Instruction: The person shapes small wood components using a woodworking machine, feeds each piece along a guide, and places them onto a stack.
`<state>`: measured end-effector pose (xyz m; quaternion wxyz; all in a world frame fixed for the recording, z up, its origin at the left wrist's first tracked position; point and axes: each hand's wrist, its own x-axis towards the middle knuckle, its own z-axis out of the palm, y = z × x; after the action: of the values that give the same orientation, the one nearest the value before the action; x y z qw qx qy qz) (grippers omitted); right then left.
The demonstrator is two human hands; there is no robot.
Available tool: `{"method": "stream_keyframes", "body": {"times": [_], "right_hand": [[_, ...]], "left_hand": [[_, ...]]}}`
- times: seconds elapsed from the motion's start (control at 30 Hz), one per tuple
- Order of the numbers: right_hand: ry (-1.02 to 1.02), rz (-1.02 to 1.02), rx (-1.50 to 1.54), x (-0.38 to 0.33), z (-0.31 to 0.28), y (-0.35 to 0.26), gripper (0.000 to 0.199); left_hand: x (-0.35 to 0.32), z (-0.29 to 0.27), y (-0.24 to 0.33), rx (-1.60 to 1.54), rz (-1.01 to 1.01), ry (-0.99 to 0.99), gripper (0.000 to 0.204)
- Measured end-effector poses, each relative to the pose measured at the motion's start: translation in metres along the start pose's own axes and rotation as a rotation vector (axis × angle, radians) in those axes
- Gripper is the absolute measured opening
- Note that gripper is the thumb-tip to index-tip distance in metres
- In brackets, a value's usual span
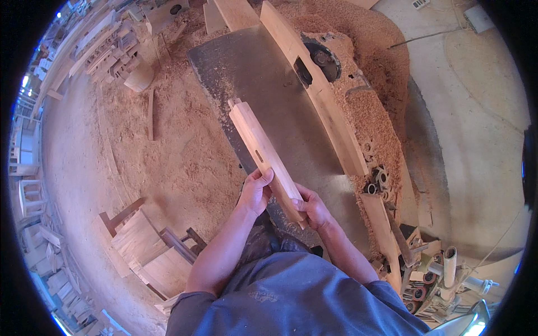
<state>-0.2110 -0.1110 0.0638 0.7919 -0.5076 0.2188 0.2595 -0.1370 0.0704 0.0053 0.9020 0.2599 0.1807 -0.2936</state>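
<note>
Both my hands hold a pale wooden rail (pixel 259 143) in front of my body, above the near left edge of a dark metal machine table (pixel 246 67). The rail has a narrow slot cut in its face and a stepped, narrower far end, which points away and to the left. My left hand (pixel 256 192) is closed on the rail's left side, thumb on top near the slot. Close to its near end, my right hand (pixel 312 208) grips the other side. The fingers beneath the wood are partly hidden.
A long wooden fence (pixel 322 101) with a dark cutout runs along the machine table. Wood shavings (pixel 370 120) heap up behind it. Stacked wood pieces (pixel 151 246) stand at the lower left; a stick (pixel 151 115) lies on the dusty floor. Tools and round parts (pixel 426 277) crowd the lower right.
</note>
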Motion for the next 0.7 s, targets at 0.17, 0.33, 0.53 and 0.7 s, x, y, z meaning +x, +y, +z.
{"method": "stream_keyframes", "body": {"times": [0.17,0.33,0.53,0.7], "right_hand": [[-0.097,-0.048,0.119,-0.001,-0.018,-0.005,0.084],[-0.236,0.009,0.266,-0.006,-0.049,0.007,0.091],[-0.350,0.013,0.308,-0.014,-0.083,0.021,0.093],[-0.362,-0.023,0.334,-0.024,-0.101,0.035,0.091]], "left_hand": [[0.013,0.009,0.006,-0.013,0.039,-0.064,0.038],[0.004,0.032,0.009,0.104,0.051,-0.090,0.039],[-0.010,0.054,-0.006,0.383,0.075,-0.089,0.043],[-0.023,0.081,-0.012,0.500,0.064,-0.147,0.046]]}}
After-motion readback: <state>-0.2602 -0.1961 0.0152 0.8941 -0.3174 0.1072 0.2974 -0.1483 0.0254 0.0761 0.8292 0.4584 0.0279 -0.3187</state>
